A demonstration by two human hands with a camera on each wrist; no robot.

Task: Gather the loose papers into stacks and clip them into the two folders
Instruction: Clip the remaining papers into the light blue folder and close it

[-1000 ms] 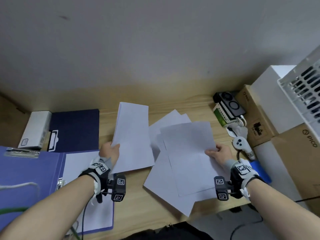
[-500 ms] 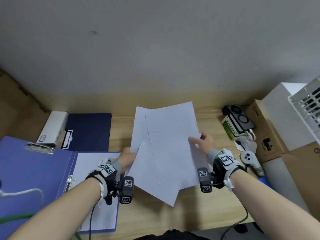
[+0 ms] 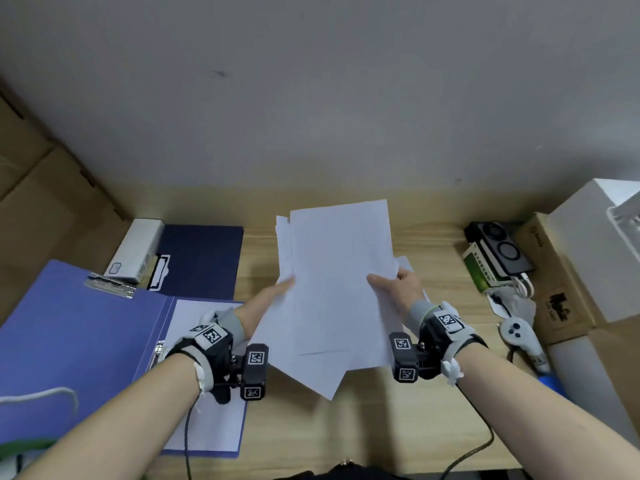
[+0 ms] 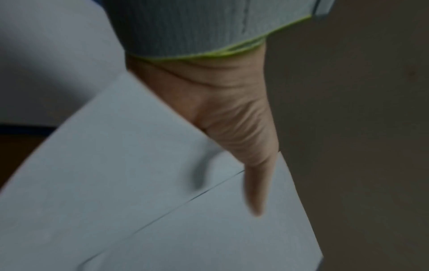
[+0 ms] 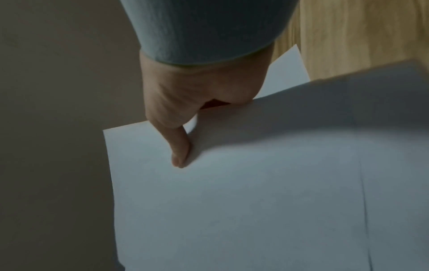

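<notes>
- White loose papers (image 3: pixel 337 289), spread over the desk (image 3: pixel 398 410) a second ago, are now one uneven sheaf lifted above it.
- My left hand (image 3: pixel 268 301) and right hand (image 3: pixel 398 284) pinch its sides, thumbs on top.
- Squaring comes next, I judge, then the open folder (image 3: pixel 76 341) at left.

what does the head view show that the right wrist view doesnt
Only the head view shows the open light blue folder with its metal clip and a sheet inside, the closed dark blue folder, the left hand at the stack's left edge, and the cardboard boxes.

Only the right wrist view shows the thumb pressed flat on the top sheet, close up.

Both show the right hand holding the stack of white papers above the wooden desk, sheets still unevenly aligned.
</notes>
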